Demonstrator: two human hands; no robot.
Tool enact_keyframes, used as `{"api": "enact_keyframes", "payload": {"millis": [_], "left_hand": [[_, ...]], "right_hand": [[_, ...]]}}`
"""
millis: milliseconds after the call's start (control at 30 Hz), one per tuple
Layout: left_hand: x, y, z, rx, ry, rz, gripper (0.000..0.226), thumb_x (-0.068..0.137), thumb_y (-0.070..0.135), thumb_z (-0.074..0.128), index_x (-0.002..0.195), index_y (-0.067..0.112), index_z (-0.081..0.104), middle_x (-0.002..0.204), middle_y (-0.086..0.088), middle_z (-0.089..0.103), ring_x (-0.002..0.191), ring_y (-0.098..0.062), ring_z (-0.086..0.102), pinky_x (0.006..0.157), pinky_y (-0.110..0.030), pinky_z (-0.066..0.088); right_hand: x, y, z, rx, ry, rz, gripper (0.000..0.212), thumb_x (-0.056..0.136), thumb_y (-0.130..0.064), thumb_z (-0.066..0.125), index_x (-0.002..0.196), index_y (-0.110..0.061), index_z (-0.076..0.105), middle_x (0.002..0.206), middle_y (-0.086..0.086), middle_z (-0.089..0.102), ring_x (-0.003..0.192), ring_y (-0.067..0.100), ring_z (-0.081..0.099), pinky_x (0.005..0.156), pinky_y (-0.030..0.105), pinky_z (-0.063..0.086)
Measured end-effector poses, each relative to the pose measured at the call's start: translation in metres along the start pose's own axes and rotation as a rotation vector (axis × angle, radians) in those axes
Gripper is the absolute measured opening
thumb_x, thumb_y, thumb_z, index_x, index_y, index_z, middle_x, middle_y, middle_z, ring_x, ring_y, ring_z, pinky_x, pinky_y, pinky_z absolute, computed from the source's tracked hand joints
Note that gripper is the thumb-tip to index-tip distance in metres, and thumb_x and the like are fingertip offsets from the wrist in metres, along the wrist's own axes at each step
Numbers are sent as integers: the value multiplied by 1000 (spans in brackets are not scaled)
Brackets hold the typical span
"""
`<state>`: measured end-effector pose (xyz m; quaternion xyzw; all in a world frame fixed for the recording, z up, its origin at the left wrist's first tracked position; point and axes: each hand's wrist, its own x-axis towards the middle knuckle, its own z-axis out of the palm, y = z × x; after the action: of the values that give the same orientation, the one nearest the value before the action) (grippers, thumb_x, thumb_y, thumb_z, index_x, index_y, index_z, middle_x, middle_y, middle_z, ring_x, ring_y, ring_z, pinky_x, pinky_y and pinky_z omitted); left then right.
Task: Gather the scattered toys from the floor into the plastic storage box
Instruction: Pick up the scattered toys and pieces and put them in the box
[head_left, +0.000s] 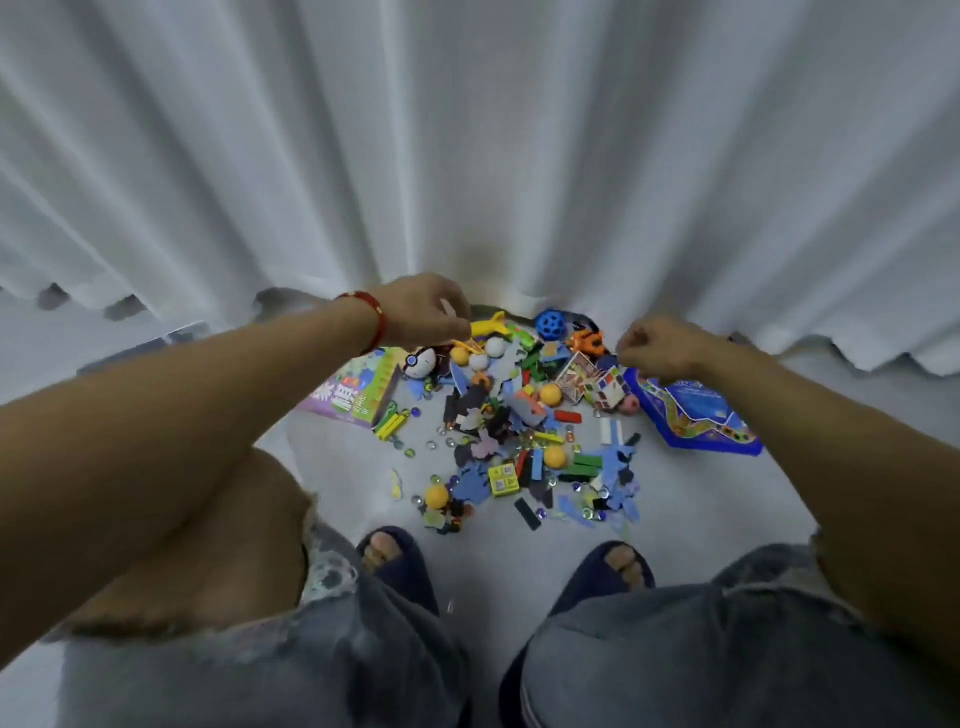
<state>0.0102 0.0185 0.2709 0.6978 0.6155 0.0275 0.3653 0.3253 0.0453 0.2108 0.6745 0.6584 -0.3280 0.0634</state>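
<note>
Left of centre lies a purple box (358, 387); a heap of scattered toys (524, 426) fills mid-frame, with a blue game board (696, 410) at its right. Pale floor (727, 499) meets white curtains (467, 130) above. The left hand (426, 312), fingers curled, pinches something pale above the heap's upper edge. The right hand (660, 345) is loosely fisted at the board's corner; its hold cannot be told.
</note>
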Motion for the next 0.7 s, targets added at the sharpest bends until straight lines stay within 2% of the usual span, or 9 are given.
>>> {"api": "enact_keyframes", "payload": {"millis": [133,200,267,367,433,533,600,633,700], "left_hand": [[57,23,65,213,-95,39,41,89,34,64,127,18,59,128,-5,59,110,-25,58,86,-31,47],[84,22,101,248,-174,-3,49,90,37,63,134,17,52,133,-10,56,112,-28,57,81,-31,45],[109,15,132,236,-233,-45,56,90,40,62,138,16,47,137,-13,52,115,-31,55,84,-33,47],[138,9,167,118,-197,-84,55,90,39,62,138,17,48,138,-13,52,115,-31,55,86,-37,48],[158,7,186,68,-146,-98,49,90,33,63,134,17,50,131,-13,57,108,-30,57,76,-34,45],[192,10,211,-20,-84,-83,40,89,22,64,128,14,56,129,-11,56,113,-30,56,76,-29,41],[214,15,226,-63,-12,-69,34,88,14,64,121,13,60,124,-12,59,113,-30,56,81,-30,44],[225,17,232,-61,23,-65,32,88,14,63,120,13,61,122,-13,61,111,-30,57,83,-32,46],[245,17,246,-7,94,-35,31,91,20,61,121,10,60,120,-17,59,107,-34,57,85,-37,46]], "right_hand": [[30,36,38,-204,-57,100,41,90,-28,66,121,-2,62,122,19,63,107,32,61,88,38,50],[55,49,57,-142,-32,129,53,89,-30,68,133,-5,52,132,18,55,116,34,55,93,38,48],[81,62,80,-60,50,164,69,85,-36,73,141,-10,42,138,19,47,120,37,52,95,41,49],[117,81,118,43,149,250,89,79,-41,78,149,-20,28,149,17,33,132,42,40,104,52,42],[136,85,137,94,136,303,96,79,-38,77,153,-23,18,154,14,26,140,41,29,109,57,35],[158,88,153,30,213,311,92,85,-29,73,155,-18,14,158,11,26,147,35,20,114,62,23],[165,92,157,-12,341,271,83,86,-26,73,151,-14,24,152,12,39,145,32,28,117,60,18],[165,96,158,-6,410,229,77,85,-27,74,148,-13,30,146,12,46,141,31,35,117,58,19],[160,103,160,128,534,128,72,81,-30,77,141,-11,40,135,13,53,129,32,47,111,52,33]]}}
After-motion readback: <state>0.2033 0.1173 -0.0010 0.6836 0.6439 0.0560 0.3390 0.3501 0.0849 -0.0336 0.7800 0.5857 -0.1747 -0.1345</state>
